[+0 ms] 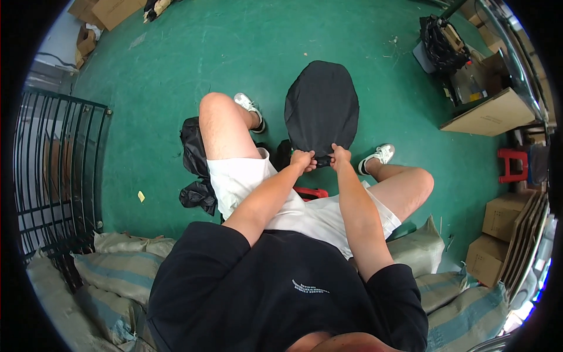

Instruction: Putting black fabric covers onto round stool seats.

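Note:
A black fabric piece (321, 105), rounded at the far end like a cover or bag, stretches out ahead of me between my feet. My left hand (304, 161) is closed on its near edge, fingers pinched together. Just to the right, my right hand (340, 156) pinches the same edge with the thumb on top. Between the two hands a short dark stretch of that edge shows. Whether anything is inside the fabric is hidden.
Black plastic bags (194, 146) lie beside my left leg. Part of a red stool (311, 192) shows beneath me. Stuffed woven sacks (120, 270) sit behind me. A dark metal rack (58, 170) stands left; cardboard boxes (488, 258) and another red stool (512, 165) stand right.

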The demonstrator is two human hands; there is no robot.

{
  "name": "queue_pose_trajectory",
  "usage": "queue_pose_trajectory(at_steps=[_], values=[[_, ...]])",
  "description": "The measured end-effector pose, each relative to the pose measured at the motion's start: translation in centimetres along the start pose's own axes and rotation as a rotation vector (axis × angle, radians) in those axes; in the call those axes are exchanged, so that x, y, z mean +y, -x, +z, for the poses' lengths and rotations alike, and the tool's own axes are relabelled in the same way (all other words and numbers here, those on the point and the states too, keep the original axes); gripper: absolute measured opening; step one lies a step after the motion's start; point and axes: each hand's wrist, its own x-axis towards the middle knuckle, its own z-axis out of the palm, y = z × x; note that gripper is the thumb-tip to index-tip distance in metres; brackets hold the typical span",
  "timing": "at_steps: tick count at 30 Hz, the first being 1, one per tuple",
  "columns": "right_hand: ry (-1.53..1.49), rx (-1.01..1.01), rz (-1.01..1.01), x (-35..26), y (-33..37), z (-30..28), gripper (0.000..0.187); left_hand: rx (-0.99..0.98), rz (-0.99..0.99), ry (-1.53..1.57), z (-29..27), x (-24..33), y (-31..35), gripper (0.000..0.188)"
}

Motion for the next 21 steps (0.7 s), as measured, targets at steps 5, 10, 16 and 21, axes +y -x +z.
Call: queue_pose_trajectory(at_steps=[5, 10, 16, 21], values=[[0.245, 0.101, -0.195, 0.9, -0.6, -0.2, 0.023, -0.018, 0.009, -0.081, -0.1, 0.3, 0.2, 0.030], [0.362, 0.282, -0.307, 1.8, -1.1, -0.6, 0.025, -0.069, 0.028, -0.140, 0.7, -0.2, 0.4, 0.031], [0.478, 0.513, -0.419, 1.9, 0.6, 0.1, 0.032, -0.137, 0.052, -0.231, 0.7, -0.6, -0.1, 0.032], [0.529, 0.488, -0.405, 1.5, 1.5, -0.1, 0.032, -0.074, 0.003, -0.155, 0.9, -1.0, -0.5, 0.033]])
